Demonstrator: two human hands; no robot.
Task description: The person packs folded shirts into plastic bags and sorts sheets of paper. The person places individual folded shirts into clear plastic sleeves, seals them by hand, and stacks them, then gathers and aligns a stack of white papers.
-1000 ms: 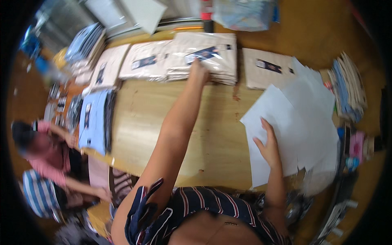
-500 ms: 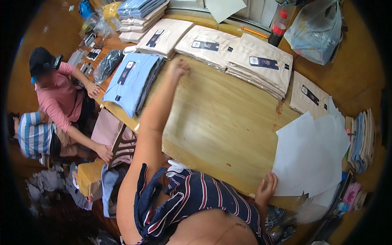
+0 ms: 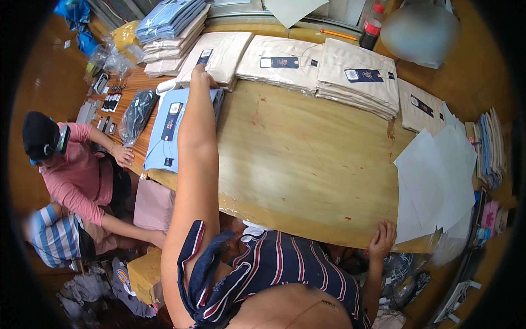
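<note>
My left hand (image 3: 203, 77) is stretched to the far left side of the table, at the near edge of a stack of folded cream garments (image 3: 227, 52). Its visible fingers reach toward the dark tag on top; no grip on the stack shows. Under my left forearm lies a stack of folded blue garments (image 3: 160, 143), partly hidden by the arm. My right hand (image 3: 382, 241) rests at the table's front edge, fingers loosely bent and apart, holding nothing. Beside it lie several white paper sheets (image 3: 433, 181).
More cream stacks (image 3: 279, 49) line the back of the yellowish table (image 3: 307, 153). A cola bottle (image 3: 371, 30) and an orange pencil (image 3: 338, 34) stand or lie behind them. At left, a person in a pink top (image 3: 76, 170) has one hand on the wooden surface.
My left hand has moved left and farther away, from the bare tabletop to the far-left cream stack. The view has shifted. My right hand stays near the front edge.
</note>
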